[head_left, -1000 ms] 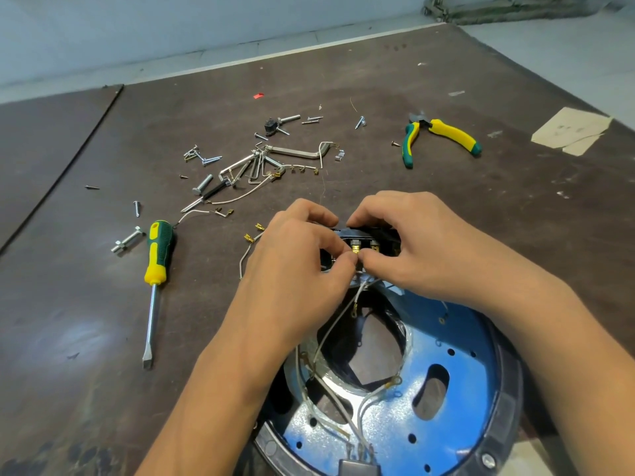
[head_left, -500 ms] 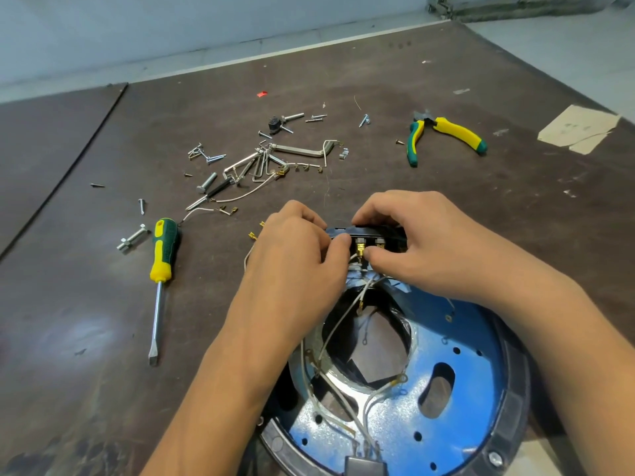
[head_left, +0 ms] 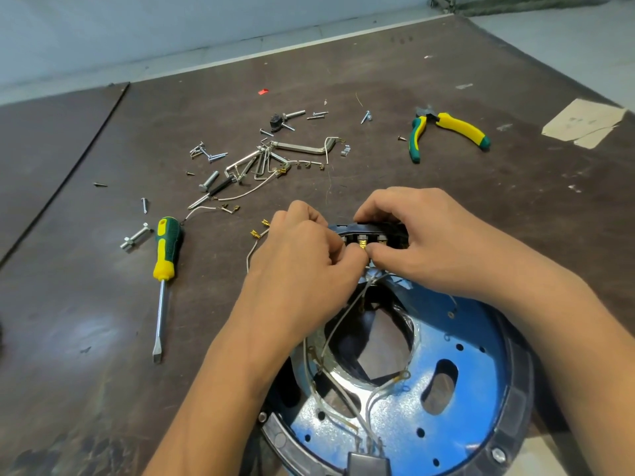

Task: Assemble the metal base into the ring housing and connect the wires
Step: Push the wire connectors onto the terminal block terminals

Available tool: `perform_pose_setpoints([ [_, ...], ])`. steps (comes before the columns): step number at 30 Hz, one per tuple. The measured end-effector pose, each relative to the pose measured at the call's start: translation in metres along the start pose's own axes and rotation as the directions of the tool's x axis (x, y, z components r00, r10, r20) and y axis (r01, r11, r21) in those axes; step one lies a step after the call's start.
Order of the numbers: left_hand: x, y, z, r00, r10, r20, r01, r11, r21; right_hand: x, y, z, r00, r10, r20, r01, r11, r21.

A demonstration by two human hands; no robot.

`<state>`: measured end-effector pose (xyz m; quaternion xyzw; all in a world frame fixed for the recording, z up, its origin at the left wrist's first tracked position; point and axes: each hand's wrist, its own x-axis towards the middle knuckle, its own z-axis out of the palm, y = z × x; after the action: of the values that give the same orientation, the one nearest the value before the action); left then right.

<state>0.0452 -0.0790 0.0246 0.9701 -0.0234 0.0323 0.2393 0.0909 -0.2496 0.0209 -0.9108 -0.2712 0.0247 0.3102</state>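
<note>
Head view: on the far rim of the ring housing (head_left: pixel 519 383), by the near edge of the table (head_left: pixel 103 321), the terminal block (head_left: pixel 374 230) lies left-to-right, the right hand (head_left: pixel 426 242) clamped over it, the left hand (head_left: pixel 302 259) pinching a brass wire connector (head_left: pixel 362 248) at its middle slot, the blue metal base (head_left: pixel 488 403) seated just nearer.

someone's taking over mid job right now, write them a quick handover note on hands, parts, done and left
Left hand pinches a brass wire connector at the black terminal block on the far rim.
Right hand grips that block from above, thumb beside the connector.
Blue metal base sits in the black ring housing; white wires run across it to the block.
Done: base appears seated.
Left: push this connector home, then the wire ends that seem loose inside the base. Green-and-yellow screwdriver lies on the table, left.
</note>
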Motion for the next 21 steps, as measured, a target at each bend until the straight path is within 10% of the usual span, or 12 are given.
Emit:
perform_pose_setpoints([
  [16, 0.005, -0.005, -0.001, 0.985, -0.029, -0.169, 0.003, 0.988, -0.154, 0.001, 0.001, 0.000, 1.000, 0.001, 0.012, -0.001, 0.999, 0.034],
  [21, 0.012, -0.015, -0.011, 0.972, -0.175, -0.154, 0.048, 0.797, -0.602, 0.002, 0.002, 0.001, 1.000, -0.006, 0.021, 0.005, 0.999, 0.048],
])
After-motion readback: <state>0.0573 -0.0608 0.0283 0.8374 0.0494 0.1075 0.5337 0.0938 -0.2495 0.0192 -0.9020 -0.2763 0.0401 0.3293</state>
